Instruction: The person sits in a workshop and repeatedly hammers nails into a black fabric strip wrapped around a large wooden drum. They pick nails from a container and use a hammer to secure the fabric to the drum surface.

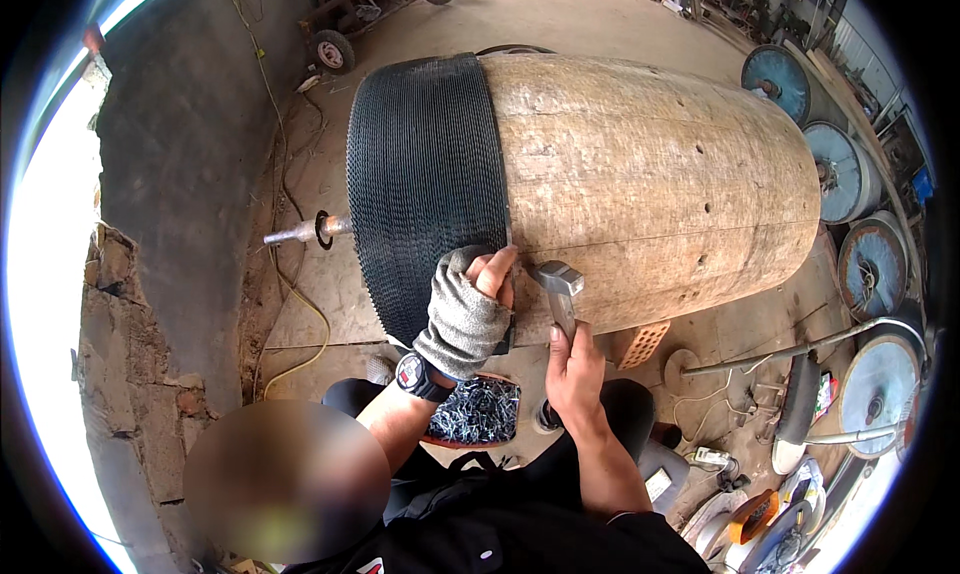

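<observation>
A large wooden drum [650, 174] lies on its side in front of me. Black toothed strips [425, 164] cover its left end in tight rows. At the inner edge of these strips, my left hand [468, 299], in a grey fingerless glove, has its fingers pinched together against the wood; anything between them is too small to make out. My right hand [575, 379] grips the handle of a hammer [560, 282], whose metal head is raised just right of the left fingers. Below the drum, between my legs, a tub [472, 414] holds many small shiny metal pieces, probably nails.
A metal shaft [300, 232] sticks out of the drum's left end, near a yellow cable [322, 339] on the floor. An orange perforated brick [642, 344] sits beneath the drum. Several large rollers [838, 171] line the right side. A wheeled cart [335, 49] stands behind.
</observation>
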### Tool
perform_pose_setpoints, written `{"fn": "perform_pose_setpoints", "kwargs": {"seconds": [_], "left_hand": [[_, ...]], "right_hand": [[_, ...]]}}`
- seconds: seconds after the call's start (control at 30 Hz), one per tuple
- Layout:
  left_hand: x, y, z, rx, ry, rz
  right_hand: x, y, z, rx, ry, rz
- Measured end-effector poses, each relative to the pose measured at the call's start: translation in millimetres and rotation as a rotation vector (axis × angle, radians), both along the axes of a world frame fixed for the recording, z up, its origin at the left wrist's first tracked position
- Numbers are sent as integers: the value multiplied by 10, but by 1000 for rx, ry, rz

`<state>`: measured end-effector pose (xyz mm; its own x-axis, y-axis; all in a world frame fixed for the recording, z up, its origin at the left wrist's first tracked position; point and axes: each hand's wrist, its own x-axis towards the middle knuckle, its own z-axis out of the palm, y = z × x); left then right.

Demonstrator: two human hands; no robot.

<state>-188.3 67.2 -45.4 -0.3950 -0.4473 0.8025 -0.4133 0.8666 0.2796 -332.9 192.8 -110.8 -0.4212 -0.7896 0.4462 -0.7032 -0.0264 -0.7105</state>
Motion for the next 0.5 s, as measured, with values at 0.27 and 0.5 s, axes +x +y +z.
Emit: {"fn": "perform_pose_setpoints", "kwargs": {"seconds": [0.27, 0.5], "left_hand": [[-19, -27, 159, 201, -7, 22], [-85, -36, 232, 176, -58, 49]], "right_hand": [[-17, 1, -68, -22, -14, 21], [-39, 18, -59, -10, -4, 12]]}}
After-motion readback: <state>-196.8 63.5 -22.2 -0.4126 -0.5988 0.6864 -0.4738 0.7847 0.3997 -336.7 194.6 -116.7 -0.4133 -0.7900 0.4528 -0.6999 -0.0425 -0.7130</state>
